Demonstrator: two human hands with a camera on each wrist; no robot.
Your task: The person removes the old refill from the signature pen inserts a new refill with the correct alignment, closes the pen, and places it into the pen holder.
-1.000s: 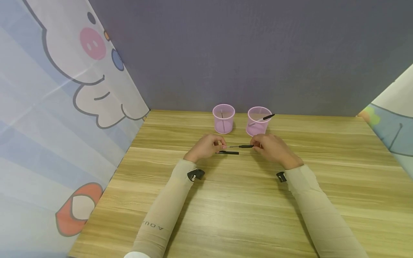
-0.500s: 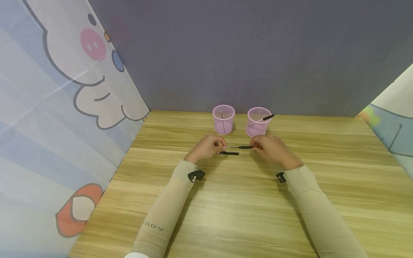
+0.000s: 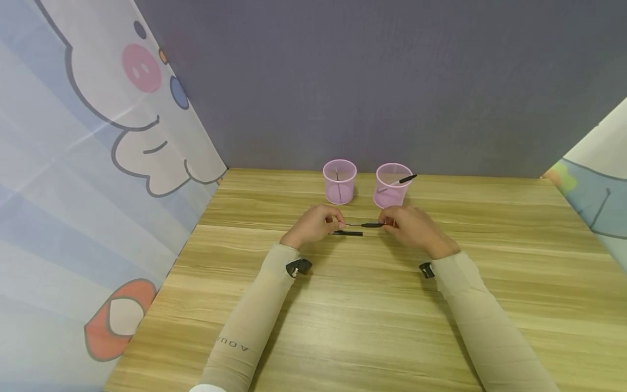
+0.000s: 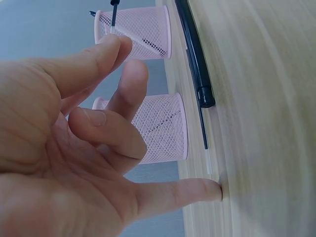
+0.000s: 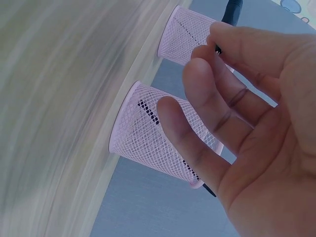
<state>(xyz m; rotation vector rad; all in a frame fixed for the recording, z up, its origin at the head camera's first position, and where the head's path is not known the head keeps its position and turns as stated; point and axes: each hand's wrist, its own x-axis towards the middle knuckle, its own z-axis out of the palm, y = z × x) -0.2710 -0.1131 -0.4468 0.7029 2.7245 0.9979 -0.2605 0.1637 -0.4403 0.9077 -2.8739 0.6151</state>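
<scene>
My left hand (image 3: 315, 222) pinches the pale end of a thin pen refill (image 3: 354, 225) between thumb and index finger. At the refill's other end, my right hand (image 3: 411, 226) pinches a black pen part (image 5: 232, 12) with its fingertips. Refill and black part line up between the hands, just above the table. Below them lies a black pen tube (image 3: 349, 233); the left wrist view shows it beside a thin dark rod (image 4: 203, 129) with a pale end. My left little finger touches the table in that view. How deep the refill sits in the black part is hidden.
Two pink mesh cups stand behind the hands. A thin dark stick leans inside the left cup (image 3: 340, 190); the right cup (image 3: 387, 198) holds a pen (image 3: 407, 178) poking over its rim. A grey panel (image 3: 372, 81) rises behind the wooden table (image 3: 362, 326).
Both hands keep their grips. The black part has shifted very slightly left toward my left hand; cups and the tube on the table stay in place.
</scene>
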